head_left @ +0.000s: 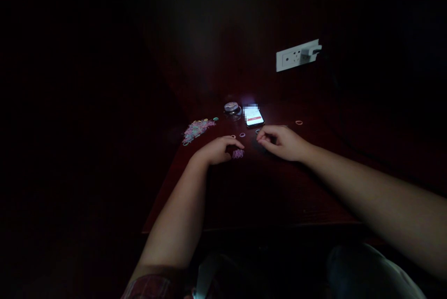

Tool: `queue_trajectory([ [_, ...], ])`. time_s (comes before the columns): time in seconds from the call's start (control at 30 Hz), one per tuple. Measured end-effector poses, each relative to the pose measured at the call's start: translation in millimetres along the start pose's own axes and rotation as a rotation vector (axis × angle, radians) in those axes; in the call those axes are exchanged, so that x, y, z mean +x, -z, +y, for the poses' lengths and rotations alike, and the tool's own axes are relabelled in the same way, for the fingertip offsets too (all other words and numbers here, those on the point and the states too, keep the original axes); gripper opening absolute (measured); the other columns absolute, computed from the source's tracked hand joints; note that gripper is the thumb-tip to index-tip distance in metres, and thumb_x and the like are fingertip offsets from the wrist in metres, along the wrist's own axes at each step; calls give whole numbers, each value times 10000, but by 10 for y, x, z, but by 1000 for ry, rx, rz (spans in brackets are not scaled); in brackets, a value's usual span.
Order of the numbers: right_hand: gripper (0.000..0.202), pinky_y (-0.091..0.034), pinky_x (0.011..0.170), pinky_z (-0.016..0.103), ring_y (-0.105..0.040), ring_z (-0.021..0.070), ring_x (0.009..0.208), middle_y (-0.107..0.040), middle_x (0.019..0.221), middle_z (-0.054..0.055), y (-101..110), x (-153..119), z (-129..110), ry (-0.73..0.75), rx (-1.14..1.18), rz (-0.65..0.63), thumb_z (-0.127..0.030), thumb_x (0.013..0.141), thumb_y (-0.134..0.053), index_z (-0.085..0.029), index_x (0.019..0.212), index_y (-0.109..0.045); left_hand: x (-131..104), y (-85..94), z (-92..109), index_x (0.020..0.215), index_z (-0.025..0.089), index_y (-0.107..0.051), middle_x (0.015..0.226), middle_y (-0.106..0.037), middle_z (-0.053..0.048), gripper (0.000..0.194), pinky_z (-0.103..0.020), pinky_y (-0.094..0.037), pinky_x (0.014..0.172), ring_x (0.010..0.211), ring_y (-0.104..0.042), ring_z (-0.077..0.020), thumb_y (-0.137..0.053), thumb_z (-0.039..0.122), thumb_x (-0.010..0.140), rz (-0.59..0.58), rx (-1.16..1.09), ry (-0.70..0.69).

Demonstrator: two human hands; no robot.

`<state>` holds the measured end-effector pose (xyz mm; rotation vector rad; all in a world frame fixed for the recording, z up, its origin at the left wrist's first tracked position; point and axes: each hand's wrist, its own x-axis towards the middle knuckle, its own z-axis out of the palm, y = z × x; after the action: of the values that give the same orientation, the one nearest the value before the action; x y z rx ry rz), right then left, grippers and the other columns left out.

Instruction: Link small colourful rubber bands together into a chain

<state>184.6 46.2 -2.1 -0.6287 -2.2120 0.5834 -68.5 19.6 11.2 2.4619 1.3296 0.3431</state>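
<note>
On the dark reddish table lies a small cluster of purple bands. My left hand rests beside it, thumb and fingers apart, fingertips just above the cluster. My right hand is to the right, its thumb and index finger pinched near a bluish band; what is between the fingertips is too small to tell. A purple ring band and a pale orange one lie between the hands. Further left is a loose pile of multicoloured bands.
A lit phone lies behind the hands, beside a round lidded container. One orange band sits to the right. A white wall socket holds a plug. The table's front edge runs before my legs.
</note>
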Motion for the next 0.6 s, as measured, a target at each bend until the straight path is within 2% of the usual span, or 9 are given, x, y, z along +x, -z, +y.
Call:
queue_trajectory([
  [0.1, 130, -430, 605, 257, -551, 137, 650, -634, 727, 43, 5, 1, -3, 1, -10, -3, -254, 821, -555, -154, 835, -637, 48, -46, 24, 1126, 282, -672, 1320, -565, -5, 630, -351, -328, 1107, 1255, -482, -168, -491, -75, 640, -59, 47, -46],
  [0.2, 134, -429, 604, 255, -551, 136, 647, -635, 722, 41, 10, 2, 0, -4, -10, -1, -257, 820, -557, -152, 838, -639, 78, -85, 44, 1077, 316, -697, 1353, -541, 29, 610, -375, -301, 1120, 1264, -469, -169, -448, -81, 687, -86, 119, -32],
  [0.3, 137, -430, 605, 254, -553, 136, 649, -638, 729, 44, 10, 1, 7, -4, -4, 0, -256, 821, -556, -149, 844, -639, 86, -98, 45, 1038, 313, -712, 1354, -530, 22, 536, -398, -297, 1114, 1277, -448, -188, -466, -51, 731, -50, 145, -20],
  [0.5, 133, -432, 609, 255, -553, 134, 654, -634, 735, 42, 7, -3, 14, 2, 4, -6, -253, 819, -558, -150, 846, -638, 81, -84, 22, 913, 257, -735, 1262, -576, -36, 272, -404, -359, 1052, 1193, -504, -206, -590, 75, 771, 7, 83, -4],
  [0.6, 133, -436, 623, 259, -556, 135, 664, -633, 739, 43, 11, -4, 4, -1, 11, 1, -253, 816, -561, -148, 850, -636, 83, -86, 15, 895, 249, -735, 1239, -588, -45, 207, -414, -362, 1044, 1183, -509, -211, -616, 124, 781, 19, 70, -9],
])
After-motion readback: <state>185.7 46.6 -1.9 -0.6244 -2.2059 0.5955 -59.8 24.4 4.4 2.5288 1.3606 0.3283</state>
